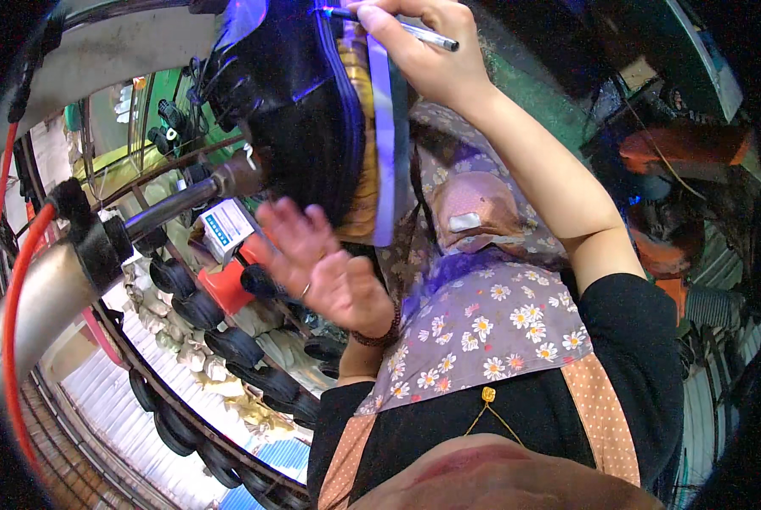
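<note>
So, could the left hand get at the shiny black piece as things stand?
Probably yes: the left hand appears open and empty near the shiny black piece, with nothing visibly between them, though this one view leaves depth uncertain.

You stand in a cluttered workshop. A long rack [164,393] carries rows of black, curved pieces. Under it you see a bright, ribbed pale surface [117,395]. Above the rack are green panels [107,132]. Well right of the rack, your surroundings darken, and violet light glows between.
</note>
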`<action>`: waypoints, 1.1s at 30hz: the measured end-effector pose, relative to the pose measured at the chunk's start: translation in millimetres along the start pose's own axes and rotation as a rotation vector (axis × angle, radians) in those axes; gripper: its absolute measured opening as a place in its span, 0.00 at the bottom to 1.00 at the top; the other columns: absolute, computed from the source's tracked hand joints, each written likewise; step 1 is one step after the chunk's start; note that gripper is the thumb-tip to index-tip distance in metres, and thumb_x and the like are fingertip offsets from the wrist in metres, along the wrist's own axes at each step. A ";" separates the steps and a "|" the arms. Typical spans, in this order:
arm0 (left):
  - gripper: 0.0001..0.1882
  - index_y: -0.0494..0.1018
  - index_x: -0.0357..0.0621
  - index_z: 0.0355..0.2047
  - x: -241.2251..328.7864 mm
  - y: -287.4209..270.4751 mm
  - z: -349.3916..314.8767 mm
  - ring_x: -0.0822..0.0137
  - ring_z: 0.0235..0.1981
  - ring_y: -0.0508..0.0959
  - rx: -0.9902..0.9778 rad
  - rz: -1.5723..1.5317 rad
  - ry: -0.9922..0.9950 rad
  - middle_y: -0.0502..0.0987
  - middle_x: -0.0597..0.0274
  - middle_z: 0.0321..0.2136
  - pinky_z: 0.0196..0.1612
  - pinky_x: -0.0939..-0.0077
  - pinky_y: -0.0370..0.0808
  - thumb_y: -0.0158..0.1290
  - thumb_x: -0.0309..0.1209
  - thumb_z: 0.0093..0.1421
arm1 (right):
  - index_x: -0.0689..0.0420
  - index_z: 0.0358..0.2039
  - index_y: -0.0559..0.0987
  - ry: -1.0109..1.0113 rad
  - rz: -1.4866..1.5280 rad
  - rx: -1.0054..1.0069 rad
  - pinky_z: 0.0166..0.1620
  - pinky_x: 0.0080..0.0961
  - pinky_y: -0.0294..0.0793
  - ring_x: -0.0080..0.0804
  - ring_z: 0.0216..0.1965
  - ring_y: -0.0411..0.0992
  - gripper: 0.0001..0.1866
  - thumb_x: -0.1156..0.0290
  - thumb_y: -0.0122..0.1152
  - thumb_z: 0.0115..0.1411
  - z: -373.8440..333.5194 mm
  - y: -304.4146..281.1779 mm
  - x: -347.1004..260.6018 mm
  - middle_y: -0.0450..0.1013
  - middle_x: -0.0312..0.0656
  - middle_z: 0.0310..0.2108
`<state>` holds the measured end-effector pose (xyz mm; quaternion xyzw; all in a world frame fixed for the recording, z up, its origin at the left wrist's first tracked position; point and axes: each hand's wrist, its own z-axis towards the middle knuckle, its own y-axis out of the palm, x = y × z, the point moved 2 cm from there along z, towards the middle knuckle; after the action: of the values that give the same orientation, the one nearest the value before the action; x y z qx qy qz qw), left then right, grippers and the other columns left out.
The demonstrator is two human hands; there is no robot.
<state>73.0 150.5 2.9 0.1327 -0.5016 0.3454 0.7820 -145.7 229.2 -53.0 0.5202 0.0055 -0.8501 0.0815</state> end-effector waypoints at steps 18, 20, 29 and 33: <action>0.27 0.60 0.50 0.61 -43.8 41.6 -32.2 0.61 0.62 0.62 -0.177 -0.776 -0.938 0.66 0.59 0.58 0.66 0.46 0.47 0.37 0.49 0.68 | 0.65 0.25 0.79 0.442 0.119 -0.410 0.27 0.15 0.68 0.15 0.23 0.70 0.10 0.72 0.58 0.58 2.0 -91.5 -52.6 0.76 0.36 0.22; 0.30 0.57 0.50 0.63 -61.7 58.5 -37.4 0.60 0.66 0.54 -0.195 -0.931 -0.934 0.59 0.59 0.63 0.67 0.45 0.34 0.38 0.51 0.66 | 0.65 0.26 0.79 0.457 0.030 -0.327 0.27 0.15 0.68 0.15 0.23 0.70 0.09 0.72 0.58 0.58 16.7 -91.8 -69.9 0.76 0.36 0.22; 0.44 0.43 0.39 0.66 -14.7 61.4 31.1 0.50 0.67 0.50 -0.140 -0.285 -0.096 0.48 0.44 0.66 0.67 0.54 0.46 0.55 0.38 0.57 | 0.66 0.20 0.78 0.016 0.021 -0.055 0.26 0.20 0.66 0.19 0.22 0.70 0.13 0.71 0.55 0.57 69.5 -39.2 -19.3 0.73 0.37 0.17; 0.58 0.33 0.36 0.65 -30.2 1.4 43.8 0.54 0.68 0.45 0.223 0.446 0.192 0.43 0.45 0.67 0.67 0.59 0.39 0.66 0.28 0.47 | 0.65 0.29 0.79 -0.179 -0.325 -0.002 0.37 0.21 0.69 0.23 0.35 0.72 0.09 0.71 0.59 0.57 41.2 -9.6 -16.4 0.77 0.40 0.26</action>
<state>34.0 115.0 -3.5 0.0709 -0.4008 0.5732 0.7112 -176.1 237.0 -20.3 0.4345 0.0831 -0.8951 -0.0564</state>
